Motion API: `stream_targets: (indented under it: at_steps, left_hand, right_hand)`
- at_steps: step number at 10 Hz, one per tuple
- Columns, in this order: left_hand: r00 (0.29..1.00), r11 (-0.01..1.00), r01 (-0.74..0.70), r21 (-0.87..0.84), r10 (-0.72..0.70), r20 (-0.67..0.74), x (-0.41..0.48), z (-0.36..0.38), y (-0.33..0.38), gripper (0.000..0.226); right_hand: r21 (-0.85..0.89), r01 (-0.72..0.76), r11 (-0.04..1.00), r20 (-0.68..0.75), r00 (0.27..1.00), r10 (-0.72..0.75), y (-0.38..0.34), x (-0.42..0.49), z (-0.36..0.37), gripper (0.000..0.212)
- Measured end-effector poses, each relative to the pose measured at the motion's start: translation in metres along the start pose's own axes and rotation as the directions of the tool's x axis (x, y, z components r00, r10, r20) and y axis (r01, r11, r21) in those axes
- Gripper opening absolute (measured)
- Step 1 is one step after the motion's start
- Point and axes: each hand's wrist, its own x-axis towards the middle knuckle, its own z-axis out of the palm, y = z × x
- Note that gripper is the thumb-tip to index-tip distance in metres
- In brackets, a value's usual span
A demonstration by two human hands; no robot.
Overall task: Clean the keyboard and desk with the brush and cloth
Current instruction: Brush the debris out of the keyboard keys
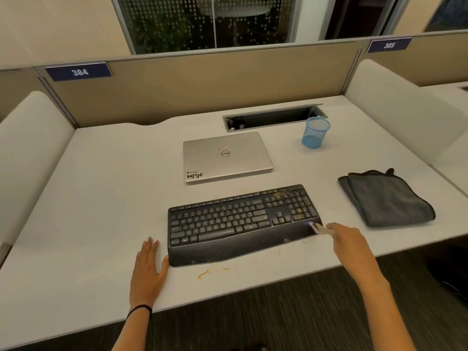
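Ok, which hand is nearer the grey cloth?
Right. The right hand, gripping the brush at the keyboard's right end, is left of the cloth; the left hand lies flat on the desk beside the keyboard's left end.

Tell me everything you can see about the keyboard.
The keyboard is black, wide, plastic-looking, with a dotted palm rest. It lies flat on the desk, slightly skewed. Yellowish crumbs speckle its number pad. The left hand rests flat against its left end; the right hand holds a brush at its right corner.
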Motion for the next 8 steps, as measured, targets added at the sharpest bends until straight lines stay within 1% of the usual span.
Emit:
stream_targets:
  at_steps: [1, 2, 3, 4, 5, 6, 7, 8]
  left_hand:
    - [1.0, 1.0, 0.002, -0.001, -0.002, 0.0, 0.0, 0.0, 0.001, 0.064]
    - [1.0, 1.0, 0.002, -0.001, -0.002, 0.001, 0.0, -0.001, 0.002, 0.063]
    - [1.0, 1.0, 0.003, 0.002, -0.003, 0.005, 0.0, -0.002, 0.002, 0.063]
    - [1.0, 1.0, 0.002, -0.006, -0.002, 0.007, -0.001, -0.002, 0.002, 0.063]
    - [1.0, 1.0, 0.005, -0.016, -0.005, 0.006, 0.0, -0.003, 0.004, 0.063]
    - [1.0, 1.0, 0.008, -0.016, -0.008, 0.013, -0.001, -0.003, 0.003, 0.062]
    - [1.0, 1.0, 0.007, -0.008, -0.007, 0.013, 0.0, -0.003, 0.003, 0.062]
    - [1.0, 1.0, 0.011, -0.01, -0.011, 0.018, -0.001, -0.003, 0.004, 0.063]
  right_hand:
    - [0.022, -0.012, 1.0, 0.048, 0.999, 0.011, -0.005, -0.003, 0.008, 0.027]
    - [0.008, 0.082, 0.997, 0.101, 0.991, -0.082, -0.018, -0.01, 0.022, 0.037]
    - [-0.017, 0.196, 0.981, 0.132, 0.973, -0.192, -0.038, -0.021, 0.038, 0.054]
    - [-0.096, 0.254, 0.962, 0.139, 0.961, -0.24, -0.053, -0.026, 0.046, 0.057]
    - [-0.116, 0.342, 0.933, 0.17, 0.932, -0.32, -0.065, -0.032, 0.047, 0.06]
    - [-0.034, 0.481, 0.876, 0.239, 0.855, -0.46, -0.069, -0.036, 0.037, 0.062]
    - [0.216, 0.449, 0.867, 0.238, 0.837, -0.493, -0.059, -0.034, 0.016, 0.035]
    - [0.26, 0.268, 0.928, 0.087, 0.95, -0.298, -0.037, -0.031, -0.001, 0.027]
